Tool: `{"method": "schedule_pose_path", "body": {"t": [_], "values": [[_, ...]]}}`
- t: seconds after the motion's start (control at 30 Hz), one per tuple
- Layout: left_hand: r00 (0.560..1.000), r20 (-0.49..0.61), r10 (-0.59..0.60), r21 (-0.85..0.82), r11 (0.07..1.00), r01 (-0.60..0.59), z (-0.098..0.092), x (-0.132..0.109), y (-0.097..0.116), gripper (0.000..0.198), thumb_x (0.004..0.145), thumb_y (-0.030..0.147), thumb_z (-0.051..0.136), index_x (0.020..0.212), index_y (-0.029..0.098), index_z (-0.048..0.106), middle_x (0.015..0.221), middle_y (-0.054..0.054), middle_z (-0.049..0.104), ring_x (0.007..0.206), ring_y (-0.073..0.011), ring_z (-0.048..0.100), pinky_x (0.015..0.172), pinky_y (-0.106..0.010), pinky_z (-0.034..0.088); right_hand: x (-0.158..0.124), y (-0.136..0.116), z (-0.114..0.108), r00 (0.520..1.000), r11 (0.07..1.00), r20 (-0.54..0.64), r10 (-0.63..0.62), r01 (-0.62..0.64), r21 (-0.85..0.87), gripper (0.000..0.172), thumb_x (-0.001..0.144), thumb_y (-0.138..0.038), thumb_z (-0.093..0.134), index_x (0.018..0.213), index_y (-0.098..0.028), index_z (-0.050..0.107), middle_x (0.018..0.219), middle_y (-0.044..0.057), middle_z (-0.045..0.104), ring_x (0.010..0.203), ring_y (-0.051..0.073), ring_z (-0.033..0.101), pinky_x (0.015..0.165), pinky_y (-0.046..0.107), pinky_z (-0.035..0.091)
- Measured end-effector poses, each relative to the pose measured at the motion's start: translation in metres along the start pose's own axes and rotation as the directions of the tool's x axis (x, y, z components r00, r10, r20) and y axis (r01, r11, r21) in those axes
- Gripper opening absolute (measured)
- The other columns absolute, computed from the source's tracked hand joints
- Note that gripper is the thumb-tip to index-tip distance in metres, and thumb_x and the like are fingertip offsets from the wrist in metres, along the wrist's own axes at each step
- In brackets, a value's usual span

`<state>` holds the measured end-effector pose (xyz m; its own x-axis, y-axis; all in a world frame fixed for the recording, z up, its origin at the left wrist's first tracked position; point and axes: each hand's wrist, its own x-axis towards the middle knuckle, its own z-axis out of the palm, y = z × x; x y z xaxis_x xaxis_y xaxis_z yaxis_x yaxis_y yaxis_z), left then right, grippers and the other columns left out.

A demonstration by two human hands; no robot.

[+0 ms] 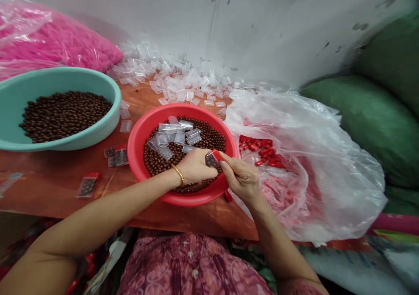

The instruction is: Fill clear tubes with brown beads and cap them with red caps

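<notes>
Over the right part of a red basin (134,159), my left hand (194,166) grips a small clear plastic case (210,160) with dark balls inside. My right hand (242,178) pinches the red cap (216,155) at the case's upper end; whether the cap is fully seated I cannot tell. Beneath my hands, the basin holds many small brown balls (212,135), with several clear cases (170,133) lying on top. On the table left of the basin lies a filled case with a red cap (87,185). More filled cases (118,156) touch or nearly touch the basin's rim.
A teal basin (113,125) of brown balls stands at the left, before a bag of pink pieces (62,39). Loose clear cases (183,85) lie along the wall. At the right, an open plastic bag (353,173) holds red caps (262,151), near green sacks (363,125).
</notes>
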<state>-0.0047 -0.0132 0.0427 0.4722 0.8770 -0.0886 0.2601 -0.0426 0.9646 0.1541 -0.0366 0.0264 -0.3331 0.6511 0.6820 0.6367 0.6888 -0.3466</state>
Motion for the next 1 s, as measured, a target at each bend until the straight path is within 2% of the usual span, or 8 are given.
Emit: {"method": "schedule_pose_path", "body": {"t": [0.2,0.33,0.47,0.57,0.63,0.77,0.87,1.0], "values": [[0.999,0.047,-0.007,0.059,0.998,0.004,0.0,0.001,-0.007,0.007,0.053,0.02,0.049,0.055,0.016,0.044,0.049,0.006,0.041,0.048,-0.0074,0.035,0.042,-0.019,0.026,0.0,0.006,-0.005,0.96,0.96,0.078,-0.269,0.274,-0.063,0.032,0.087,-0.014,0.048,0.117,-0.012,0.059,0.063,0.004,0.067,0.051,0.011,0.06,0.047,0.021,0.047],[0.993,0.108,-0.035,0.126,0.992,0.022,0.0,0.001,-0.007,0.008,0.052,0.021,0.051,0.055,0.016,0.046,0.05,0.006,0.04,0.05,-0.0078,0.035,0.044,-0.02,0.026,0.001,0.009,-0.015,0.93,0.935,0.167,-0.327,0.344,-0.087,0.026,0.089,-0.021,0.045,0.106,-0.013,0.064,0.05,-0.001,0.059,0.04,0.008,0.05,0.04,0.021,0.038],[0.985,0.173,0.019,0.118,0.992,-0.039,0.003,0.003,-0.003,0.011,0.052,0.021,0.053,0.054,0.017,0.043,0.05,0.007,0.039,0.049,-0.0074,0.035,0.045,-0.02,0.026,0.007,0.007,-0.014,0.997,0.997,0.079,0.012,-0.018,0.077,0.043,0.094,-0.035,0.033,0.078,-0.016,0.067,0.048,-0.001,0.054,0.043,0.008,0.049,0.043,0.021,0.038],[0.978,0.201,0.047,0.218,0.972,-0.092,0.004,0.003,0.0,0.013,0.053,0.02,0.053,0.051,0.017,0.04,0.049,0.007,0.037,0.047,-0.0071,0.033,0.045,-0.02,0.025,0.014,0.004,0.005,0.911,0.836,0.091,0.401,-0.405,0.37,0.054,0.094,-0.049,0.021,0.086,-0.017,0.064,0.055,-0.001,0.053,0.049,0.009,0.05,0.047,0.021,0.041],[0.981,0.187,0.05,0.297,0.949,-0.105,0.004,0.001,0.001,0.013,0.054,0.019,0.053,0.051,0.018,0.041,0.048,0.006,0.038,0.045,-0.0076,0.033,0.045,-0.021,0.025,0.018,0.003,0.021,0.835,0.685,0.187,0.517,-0.535,0.495,0.056,0.092,-0.055,0.018,0.104,-0.018,0.06,0.071,0.002,0.06,0.064,0.011,0.058,0.059,0.023,0.048],[0.984,0.16,0.075,0.446,0.884,-0.14,0.003,-0.005,0.0,0.004,0.058,0.018,0.053,0.058,0.017,0.049,0.05,0.003,0.044,0.046,-0.0103,0.038,0.048,-0.023,0.029,0.021,0.002,0.034,0.767,0.558,0.399,0.503,-0.64,0.528,0.058,0.091,-0.056,0.02,0.131,-0.021,0.044,0.109,0.006,0.062,0.105,0.015,0.057,0.092,0.032,0.045],[0.983,0.156,0.095,0.569,0.805,-0.169,0.003,-0.008,-0.004,0.011,0.061,0.021,0.053,0.069,0.015,0.058,0.055,-0.001,0.053,0.05,-0.0144,0.045,0.051,-0.025,0.033,0.024,-0.002,0.029,0.791,0.64,0.465,0.398,-0.603,0.476,0.062,0.09,-0.057,0.023,0.139,-0.021,0.035,0.131,0.006,0.051,0.123,0.015,0.045,0.107,0.035,0.032],[0.991,0.098,0.089,0.67,0.731,-0.132,0.005,-0.004,0.0,0.017,0.065,0.024,0.053,0.077,0.015,0.061,0.065,-0.006,0.061,0.059,-0.0193,0.055,0.057,-0.027,0.039,0.033,-0.012,0.02,0.868,0.786,0.391,0.306,-0.462,0.412,0.065,0.09,-0.058,0.025,0.139,-0.017,0.037,0.144,0.008,0.037,0.134,0.017,0.031,0.114,0.036,0.019]]}}
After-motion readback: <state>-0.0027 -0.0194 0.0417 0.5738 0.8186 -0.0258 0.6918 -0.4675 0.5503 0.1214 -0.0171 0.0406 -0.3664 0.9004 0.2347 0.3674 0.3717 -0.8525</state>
